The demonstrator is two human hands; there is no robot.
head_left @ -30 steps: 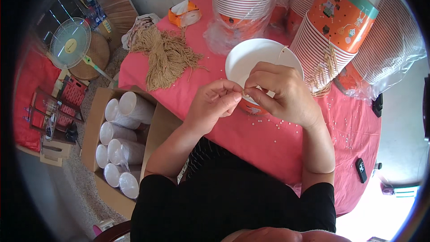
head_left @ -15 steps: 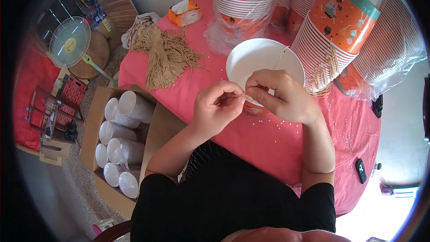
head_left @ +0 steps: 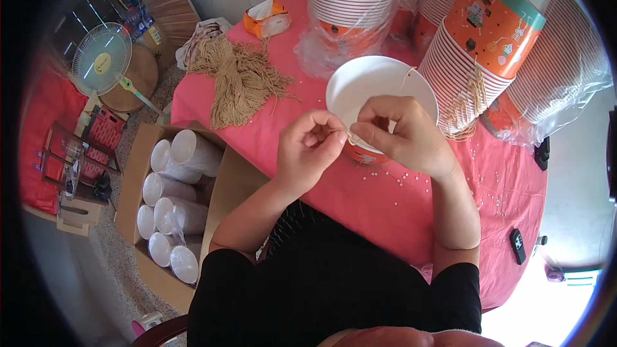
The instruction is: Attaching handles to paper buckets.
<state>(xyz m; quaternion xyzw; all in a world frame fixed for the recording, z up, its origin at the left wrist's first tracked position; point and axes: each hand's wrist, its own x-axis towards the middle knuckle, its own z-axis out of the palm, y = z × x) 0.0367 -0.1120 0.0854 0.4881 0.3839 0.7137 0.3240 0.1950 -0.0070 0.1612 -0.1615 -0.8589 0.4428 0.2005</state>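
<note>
A white paper bucket (head_left: 366,76) with an orange printed outside stands on the table in front of me. A thin tan cord (head_left: 406,78) hangs at the far right of its rim. Over its near rim, my left hand (head_left: 310,149) pinches a tan cord (head_left: 351,137) between thumb and fingertips. My right hand (head_left: 406,133) is closed on the same cord, its fingertips almost meeting the left ones. The knuckles of the right hand hide part of the bucket. Whether the cord passes through the near rim is too small to tell.
A bundle of tan cords (head_left: 241,87) lies left on the pink tablecloth (head_left: 385,218). Stacked buckets (head_left: 350,0) stand behind; another stack (head_left: 495,19) with cords hanging is at right. Small white bits are scattered about. A carton (head_left: 144,154) of wrapped cups stands left of the table.
My fingertips have shifted slightly along the cord, with the left fingers loosening a little and the right hand rising slightly. The bucket and the things around it stay put.
</note>
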